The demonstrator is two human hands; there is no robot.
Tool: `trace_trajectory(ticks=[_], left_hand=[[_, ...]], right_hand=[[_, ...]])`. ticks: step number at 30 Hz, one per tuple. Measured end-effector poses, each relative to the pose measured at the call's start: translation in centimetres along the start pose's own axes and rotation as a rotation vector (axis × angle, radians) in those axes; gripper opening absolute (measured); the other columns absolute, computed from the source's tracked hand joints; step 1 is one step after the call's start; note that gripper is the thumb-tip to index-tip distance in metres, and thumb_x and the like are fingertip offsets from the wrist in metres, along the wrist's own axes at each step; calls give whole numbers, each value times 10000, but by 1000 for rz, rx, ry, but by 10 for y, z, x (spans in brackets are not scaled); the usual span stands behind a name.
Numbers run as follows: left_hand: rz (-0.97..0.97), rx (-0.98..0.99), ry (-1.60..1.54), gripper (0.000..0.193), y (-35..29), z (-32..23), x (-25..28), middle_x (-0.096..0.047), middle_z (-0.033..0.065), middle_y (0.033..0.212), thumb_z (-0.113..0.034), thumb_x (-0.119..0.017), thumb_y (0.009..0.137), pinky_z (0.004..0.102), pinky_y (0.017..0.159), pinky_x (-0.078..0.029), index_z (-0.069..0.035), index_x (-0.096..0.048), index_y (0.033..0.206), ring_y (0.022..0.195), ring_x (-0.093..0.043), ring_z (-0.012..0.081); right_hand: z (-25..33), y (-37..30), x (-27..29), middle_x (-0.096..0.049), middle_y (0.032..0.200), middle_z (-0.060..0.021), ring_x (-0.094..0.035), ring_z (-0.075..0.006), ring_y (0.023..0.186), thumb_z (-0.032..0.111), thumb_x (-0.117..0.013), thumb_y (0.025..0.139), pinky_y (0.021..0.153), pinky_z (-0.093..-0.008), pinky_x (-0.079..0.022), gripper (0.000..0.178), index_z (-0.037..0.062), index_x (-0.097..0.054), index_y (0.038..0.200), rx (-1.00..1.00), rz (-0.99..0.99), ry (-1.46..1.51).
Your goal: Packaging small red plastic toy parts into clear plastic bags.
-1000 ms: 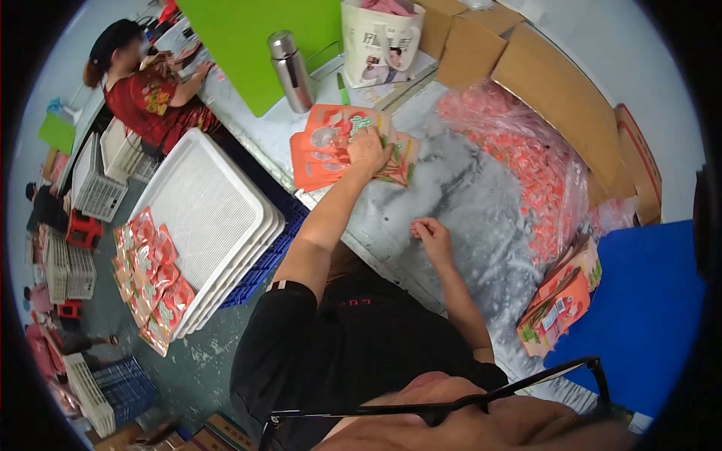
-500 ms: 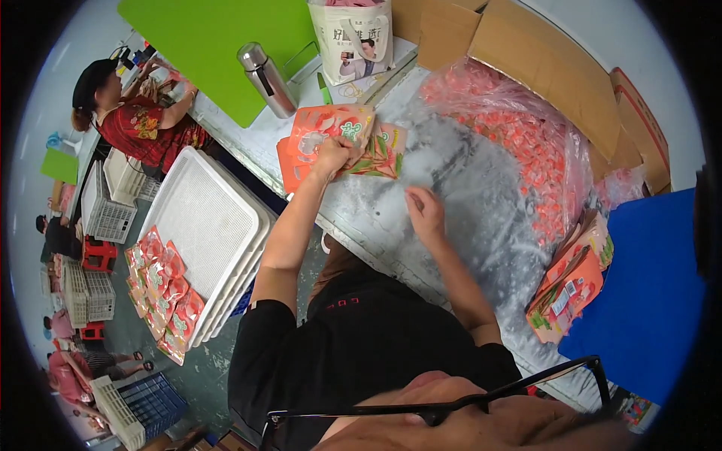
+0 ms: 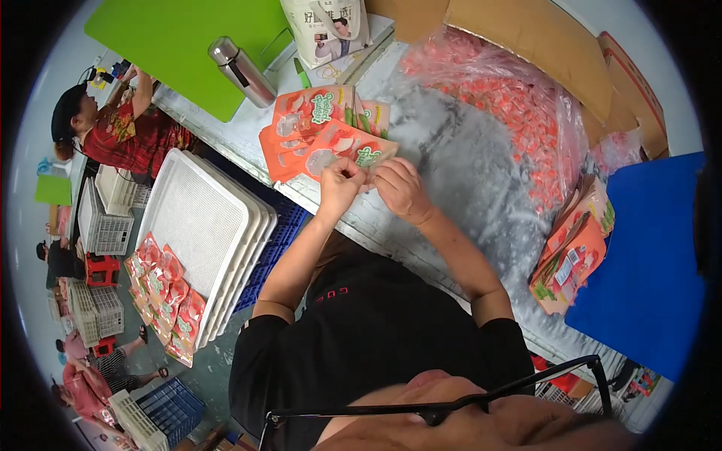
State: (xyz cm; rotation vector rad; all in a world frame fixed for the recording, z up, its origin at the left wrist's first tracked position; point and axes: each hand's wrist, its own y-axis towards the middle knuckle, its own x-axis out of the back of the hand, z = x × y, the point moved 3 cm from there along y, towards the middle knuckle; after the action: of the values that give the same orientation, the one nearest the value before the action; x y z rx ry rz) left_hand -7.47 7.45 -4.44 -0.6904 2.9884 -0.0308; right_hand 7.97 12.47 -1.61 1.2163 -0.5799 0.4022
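The left hand point(image 3: 343, 180) and right hand point(image 3: 404, 192) pinch the near edge of an orange pouch point(image 3: 342, 149), which extends beyond their fingertips, overlapping a pouch pile point(image 3: 297, 113) on the bench point(image 3: 459, 180).

And here's green lettering point(image 3: 367, 155) curling across the orange pouch point(image 3: 344, 143) at the front, with matching green print on the stacked pouches point(image 3: 304, 116) behind and the glossy red packets point(image 3: 165, 289) at left! Dark characters point(image 3: 310, 19) stand out on the white tote bag point(image 3: 329, 34), small red letters point(image 3: 332, 295) cross the black shirt point(image 3: 391, 323), and a white barcode panel point(image 3: 565, 269) shows on the right-hand pouch pile point(image 3: 579, 246)!
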Motion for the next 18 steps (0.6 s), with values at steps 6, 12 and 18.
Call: trace_trajectory(ticks=[6, 12, 18], left_hand=[[800, 394, 452, 197, 7, -6, 15, -609, 16, 655, -210, -695, 839, 244, 511, -454, -26, -645, 789, 589, -563, 70], [790, 43, 1302, 329, -34, -45, -11, -697, 233, 859, -298, -615, 785, 502, 758, -539, 4, -715, 871, 876, -685, 381], [440, -55, 1352, 322, -33, -52, -3, -685, 256, 902, -274, -612, 780, 477, 777, -541, 30, -710, 821, 861, -681, 385]], right_hand=[[7, 0, 14, -579, 881, -71, -586, -250, 881, 104, -614, 725, 843, -376, -479, 127, 47, -588, 836, 127, 82, 90], [25, -20, 4, -613, 871, -84, -611, -262, 881, 62, -586, 733, 820, -373, -497, 150, 36, -628, 874, 96, 455, 324], [21, -32, 18, -599, 826, -123, -605, -290, 844, 45, -618, 785, 777, -394, -505, 87, 31, -618, 870, -55, 649, 298]])
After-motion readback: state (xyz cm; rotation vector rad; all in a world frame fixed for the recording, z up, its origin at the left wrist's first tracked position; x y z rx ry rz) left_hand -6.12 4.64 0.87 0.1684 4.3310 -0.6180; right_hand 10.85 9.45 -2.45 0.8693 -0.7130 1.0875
